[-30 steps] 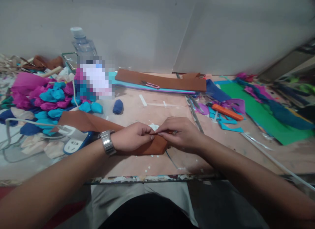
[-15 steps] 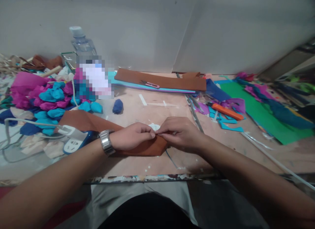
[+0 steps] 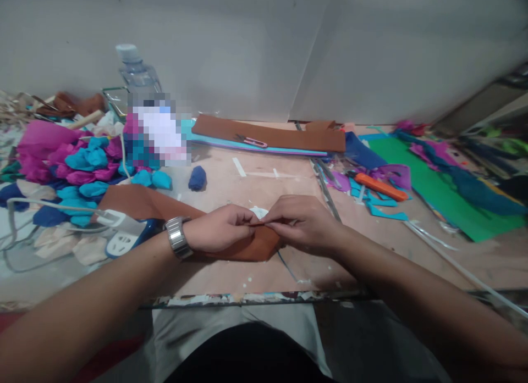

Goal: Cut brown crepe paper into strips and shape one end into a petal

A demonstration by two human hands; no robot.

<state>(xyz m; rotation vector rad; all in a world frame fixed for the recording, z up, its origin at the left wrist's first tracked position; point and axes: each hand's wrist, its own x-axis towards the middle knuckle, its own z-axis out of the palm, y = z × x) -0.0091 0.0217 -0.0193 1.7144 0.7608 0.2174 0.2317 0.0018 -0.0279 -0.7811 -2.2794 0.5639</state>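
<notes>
A long brown sheet (image 3: 251, 250), cloth or paper I cannot tell, lies across the front of the table beneath my hands. My left hand (image 3: 220, 228), with a metal watch (image 3: 179, 238) at the wrist, pinches the sheet's upper edge between thumb and forefinger. Fingertip to fingertip with it, my right hand (image 3: 305, 223) pinches the same edge from the other side. Between the fingertips the edge looks narrow and folded; my fingers cover most of it. Just behind them shows a small white patch (image 3: 259, 212).
Bunched pink, turquoise and blue pieces (image 3: 88, 157) heap at left, near a power strip (image 3: 124, 243) and water bottle (image 3: 138, 70). Small snips (image 3: 252, 142) rest on folded brown material (image 3: 284, 134). Rightward lie an orange cutter (image 3: 381, 186), a green sheet (image 3: 445, 190) and a white cable (image 3: 466, 267).
My left thumb and fingertips have shifted slightly along the brown edge, drawing back a little from the right fingertips. The right hand stays nearly still, and the sheet has hardly moved.
</notes>
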